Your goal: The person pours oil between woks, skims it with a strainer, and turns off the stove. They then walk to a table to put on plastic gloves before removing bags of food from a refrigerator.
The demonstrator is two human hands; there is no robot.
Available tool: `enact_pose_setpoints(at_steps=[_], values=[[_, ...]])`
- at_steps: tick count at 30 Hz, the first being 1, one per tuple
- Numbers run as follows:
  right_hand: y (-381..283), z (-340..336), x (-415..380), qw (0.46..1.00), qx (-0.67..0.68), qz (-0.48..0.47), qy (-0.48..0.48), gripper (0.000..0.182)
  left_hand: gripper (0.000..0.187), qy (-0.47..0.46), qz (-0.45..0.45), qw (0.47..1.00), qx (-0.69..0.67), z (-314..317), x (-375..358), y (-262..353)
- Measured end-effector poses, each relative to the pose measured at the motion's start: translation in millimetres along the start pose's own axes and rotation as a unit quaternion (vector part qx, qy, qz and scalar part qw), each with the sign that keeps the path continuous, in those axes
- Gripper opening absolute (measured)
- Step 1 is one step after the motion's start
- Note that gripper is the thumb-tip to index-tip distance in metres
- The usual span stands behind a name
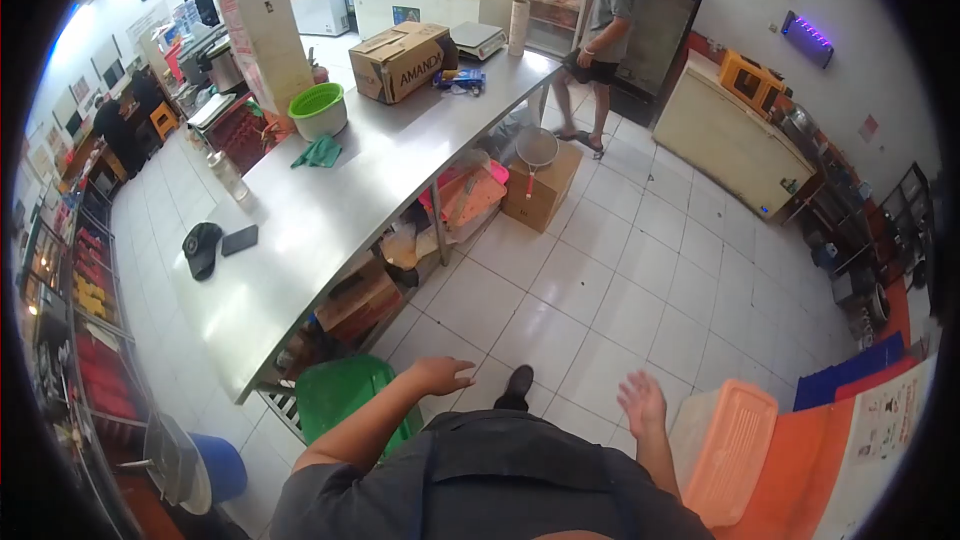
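My left hand (440,376) is held out over the tiled floor, beside a green plastic stool (345,395), with its fingers apart and nothing in it. Over the floor on the right, my right hand (643,402) is raised with its fingers spread, also holding nothing. An orange plastic lid (733,450) lies on a container just right of that hand. Neither hand touches an object. One dark shoe (516,386) shows on the tiles between the hands.
A long steel table (300,230) bears a cap, a phone, a green basket and a cardboard box (400,65). A strainer rests on a carton (545,190) below. Another person (610,20) walks behind the table's far end. Freezers line the back and right.
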State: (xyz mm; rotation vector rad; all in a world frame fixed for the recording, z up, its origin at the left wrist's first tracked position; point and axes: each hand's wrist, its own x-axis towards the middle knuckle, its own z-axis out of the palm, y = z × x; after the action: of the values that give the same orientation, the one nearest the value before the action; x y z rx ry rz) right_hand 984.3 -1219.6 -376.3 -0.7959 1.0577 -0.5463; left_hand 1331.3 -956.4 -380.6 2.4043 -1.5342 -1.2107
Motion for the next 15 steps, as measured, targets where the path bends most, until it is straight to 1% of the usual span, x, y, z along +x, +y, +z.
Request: enact_pose_setpoints(at_steps=[1, 2, 3, 4, 5, 6, 7, 8, 9, 10, 11, 12, 13, 14, 15], values=[[15, -19, 24, 0.997, 0.003, 0.060, 0.048, 0.057, 0.062, 0.016, 0.019, 1.000, -0.006, -4, 13, -3], [31, -37, 49, 0.993, -0.062, 0.082, 0.058, 0.052, 0.062, 0.009, 0.013, 1.000, -0.009, -7, 28, -9], [46, -53, 71, 0.984, -0.126, 0.104, 0.066, 0.047, 0.059, 0.022, -0.019, 1.000, 0.005, -9, 44, -18], [61, -89, 114, 0.983, -0.127, 0.114, 0.066, 0.047, 0.057, 0.036, -0.051, 0.998, 0.019, -14, 56, -23], [90, -136, 144, 0.886, -0.454, 0.083, -0.035, 0.045, 0.057, 0.029, -0.056, 0.998, 0.016, -28, 63, -23], [114, -150, 179, 0.676, -0.723, 0.036, -0.137, 0.043, 0.052, -0.019, -0.102, 0.993, 0.054, -49, 71, -22], [101, -125, 200, 0.674, -0.724, 0.039, -0.143, 0.043, 0.049, -0.067, -0.147, 0.983, 0.091, -67, 80, -23], [86, -103, 220, 0.695, -0.702, 0.046, -0.151, 0.042, 0.049, -0.069, -0.151, 0.982, 0.086, -79, 88, -29], [71, -85, 241, 0.715, -0.679, 0.053, -0.160, 0.042, 0.043, 0.012, -0.095, 0.995, 0.016, -90, 95, -39], [57, -68, 259, 0.734, -0.655, 0.063, -0.169, 0.041, 0.039, 0.091, -0.039, 0.994, -0.054, -100, 102, -50], [44, -54, 276, 0.752, -0.631, 0.073, -0.177, 0.040, 0.026, 0.178, 0.025, 0.973, -0.144, -108, 111, -60], [31, -46, 292, 0.768, -0.608, 0.083, -0.184, 0.040, 0.026, 0.177, 0.019, 0.972, -0.151, -124, 115, -55], [17, -40, 306, 0.783, -0.586, 0.095, -0.188, 0.039, 0.021, 0.227, 0.003, 0.967, -0.116, -141, 119, -52], [-12, -47, 320, 0.797, -0.563, 0.108, -0.190, 0.038, 0.018, 0.274, -0.012, 0.958, -0.080, -157, 127, -49], [-24, -40, 347, 0.797, -0.590, 0.049, -0.119, 0.038, 0.018, 0.269, -0.015, 0.959, -0.089, -166, 143, -53]])
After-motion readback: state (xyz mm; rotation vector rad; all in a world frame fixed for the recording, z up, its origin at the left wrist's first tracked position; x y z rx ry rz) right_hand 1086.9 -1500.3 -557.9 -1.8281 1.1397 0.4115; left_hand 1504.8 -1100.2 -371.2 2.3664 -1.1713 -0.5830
